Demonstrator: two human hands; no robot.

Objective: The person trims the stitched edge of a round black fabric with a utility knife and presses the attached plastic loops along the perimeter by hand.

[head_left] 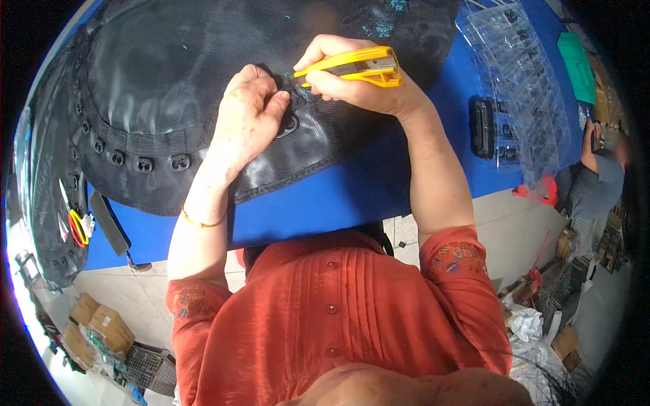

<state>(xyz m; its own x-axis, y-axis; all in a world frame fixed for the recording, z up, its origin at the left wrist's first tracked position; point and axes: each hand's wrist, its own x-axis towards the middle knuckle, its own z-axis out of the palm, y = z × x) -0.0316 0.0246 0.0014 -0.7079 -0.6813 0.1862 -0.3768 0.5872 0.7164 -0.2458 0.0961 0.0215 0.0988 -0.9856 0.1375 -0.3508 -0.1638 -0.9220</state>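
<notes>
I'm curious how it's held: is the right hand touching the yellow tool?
Touching. The head view shows it plainly: the right hand grips the yellow tool between thumb and fingers.

Between the forearms (435,162) lies room, blocked ahead by the yellow cutter (369,65).

Counter's (318,199) near left corner: scissors (74,229), red-and-yellow handles, dark strip (110,223) just beside. Toward right edge: clear plastic trays (518,84), black case (482,126) by them, green piece (575,66) farther right. Floor below left corner: cardboard boxes (110,328), wire crate (143,365).
</notes>
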